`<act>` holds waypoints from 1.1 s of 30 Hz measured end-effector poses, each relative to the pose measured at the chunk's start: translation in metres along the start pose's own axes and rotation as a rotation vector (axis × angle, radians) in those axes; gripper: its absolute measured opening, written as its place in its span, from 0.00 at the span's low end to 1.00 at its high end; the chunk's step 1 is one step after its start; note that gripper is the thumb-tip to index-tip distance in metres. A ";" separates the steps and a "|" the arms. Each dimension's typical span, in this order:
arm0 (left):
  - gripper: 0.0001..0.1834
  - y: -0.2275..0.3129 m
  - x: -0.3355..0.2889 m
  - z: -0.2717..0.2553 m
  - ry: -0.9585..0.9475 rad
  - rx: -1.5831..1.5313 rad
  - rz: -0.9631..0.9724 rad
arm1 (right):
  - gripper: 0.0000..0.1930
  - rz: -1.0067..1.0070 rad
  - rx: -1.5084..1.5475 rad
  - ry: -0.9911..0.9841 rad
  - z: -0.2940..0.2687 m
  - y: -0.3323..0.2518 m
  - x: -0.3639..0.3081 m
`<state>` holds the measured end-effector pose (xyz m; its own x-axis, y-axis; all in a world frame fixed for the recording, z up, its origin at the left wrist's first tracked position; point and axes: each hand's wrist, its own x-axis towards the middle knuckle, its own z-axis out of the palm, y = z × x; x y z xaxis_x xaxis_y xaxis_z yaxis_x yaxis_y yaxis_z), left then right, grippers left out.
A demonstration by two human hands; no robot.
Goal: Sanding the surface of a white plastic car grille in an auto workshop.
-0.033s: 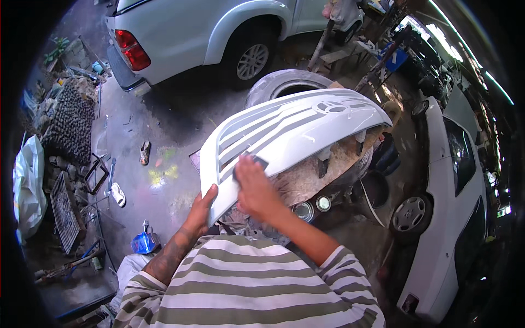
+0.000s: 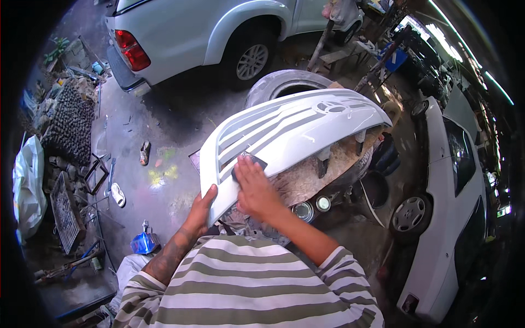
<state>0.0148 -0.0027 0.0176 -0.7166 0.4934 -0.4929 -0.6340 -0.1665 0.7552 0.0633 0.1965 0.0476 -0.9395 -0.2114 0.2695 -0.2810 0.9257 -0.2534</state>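
Observation:
A white car grille (image 2: 295, 133) with slanted slots and a round emblem opening lies in front of me. My left hand (image 2: 202, 209) grips its near left end, thumb on top and the other fingers out of sight. Under the flattened fingers of my right hand (image 2: 254, 188) is a dark grey sheet of sandpaper (image 2: 257, 161), pressed to the grille's face beside the slots. The grille rests over a worn brown board (image 2: 306, 177).
A grey tyre (image 2: 262, 90) lies behind the grille. Beside the board stand an open tin (image 2: 323, 204) and a dark bucket (image 2: 374, 188). A white pickup (image 2: 186, 41) is beyond, a white car (image 2: 437, 218) to the right. A blue metal can (image 2: 144, 240) and scrap sit left.
My right hand and the sandpaper have shifted very slightly on the grille, and more of the sheet shows. My left hand stays on the end.

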 end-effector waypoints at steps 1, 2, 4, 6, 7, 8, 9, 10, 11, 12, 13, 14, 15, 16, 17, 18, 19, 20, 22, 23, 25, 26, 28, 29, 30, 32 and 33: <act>0.36 0.002 0.006 -0.001 -0.005 0.002 0.004 | 0.30 0.000 -0.004 0.005 -0.007 0.018 0.005; 0.36 0.001 0.007 -0.006 0.013 0.040 -0.017 | 0.30 0.130 -0.258 -0.071 -0.031 0.035 0.018; 0.37 -0.003 -0.004 -0.009 0.008 0.092 -0.060 | 0.31 0.306 -0.242 0.280 -0.048 0.081 0.011; 0.38 -0.002 0.001 -0.008 0.025 0.052 -0.038 | 0.34 0.325 -0.512 0.006 -0.053 0.061 0.018; 0.38 -0.003 0.006 -0.011 0.017 0.053 -0.031 | 0.34 0.308 -0.773 -0.228 -0.049 0.031 0.019; 0.39 -0.005 0.011 -0.009 0.005 0.049 -0.030 | 0.34 0.165 -0.287 0.131 -0.019 0.035 -0.004; 0.39 -0.007 0.011 -0.011 0.010 0.040 -0.031 | 0.34 0.090 -0.010 0.178 -0.023 0.026 -0.013; 0.40 -0.008 0.012 -0.013 0.036 0.069 -0.025 | 0.34 0.136 -0.013 0.169 -0.033 0.036 -0.008; 0.40 -0.008 0.014 -0.013 0.031 0.074 -0.027 | 0.34 0.186 -0.012 0.160 -0.049 0.052 -0.003; 0.39 -0.009 0.015 -0.010 0.040 0.096 -0.006 | 0.34 0.288 0.014 0.295 -0.053 0.082 -0.006; 0.38 -0.010 0.012 -0.011 0.052 0.120 0.012 | 0.34 0.390 0.043 0.428 -0.051 0.105 -0.010; 0.39 -0.010 0.010 -0.014 0.050 0.124 0.015 | 0.33 0.401 0.026 0.442 -0.056 0.104 -0.007; 0.39 -0.008 0.010 -0.015 0.045 0.126 0.018 | 0.33 0.403 0.021 0.447 -0.049 0.090 -0.007; 0.40 -0.006 0.011 -0.014 0.036 0.114 -0.007 | 0.32 0.272 -0.007 0.386 -0.034 0.066 -0.009; 0.40 -0.007 0.009 -0.016 0.031 0.104 -0.036 | 0.32 0.144 -0.032 0.320 -0.023 0.046 -0.017; 0.40 -0.008 0.011 -0.017 0.040 0.092 -0.037 | 0.31 0.117 0.061 0.221 -0.026 0.037 -0.022; 0.40 -0.006 0.014 -0.018 0.036 0.094 -0.033 | 0.31 0.117 0.057 0.226 -0.027 0.058 -0.020; 0.40 -0.006 0.015 -0.016 0.017 0.111 -0.033 | 0.31 0.156 0.070 0.307 -0.036 0.098 -0.022; 0.40 -0.007 0.013 -0.020 -0.002 0.139 -0.039 | 0.29 0.340 0.109 0.481 -0.065 0.144 -0.018; 0.39 -0.008 0.013 -0.021 0.000 0.150 -0.030 | 0.28 0.403 0.004 0.528 -0.073 0.163 -0.015; 0.39 -0.007 0.019 -0.021 -0.007 0.165 0.001 | 0.30 0.258 -0.131 0.495 -0.050 0.156 -0.013; 0.39 -0.012 0.019 -0.027 0.027 0.138 -0.007 | 0.31 0.207 -0.031 0.466 -0.035 0.126 -0.009; 0.38 -0.013 0.017 -0.025 0.041 0.106 -0.043 | 0.30 0.030 0.015 0.414 -0.028 0.091 -0.018; 0.38 -0.009 0.019 -0.019 0.030 0.119 -0.035 | 0.30 -0.010 0.004 0.390 -0.033 0.091 -0.025; 0.37 -0.008 0.017 -0.013 -0.010 0.085 -0.044 | 0.26 0.084 -0.090 0.515 -0.038 0.126 -0.029; 0.36 -0.004 0.012 -0.015 -0.073 0.065 -0.056 | 0.20 0.429 -0.153 0.436 -0.066 0.211 -0.043; 0.36 -0.001 0.010 -0.017 -0.080 0.086 -0.056 | 0.17 0.664 -0.120 0.228 -0.081 0.234 -0.054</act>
<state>0.0031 -0.0120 0.0045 -0.6532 0.5667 -0.5022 -0.6426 -0.0642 0.7635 0.0638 0.4503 0.0488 -0.8366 0.4681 0.2846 0.3724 0.8670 -0.3312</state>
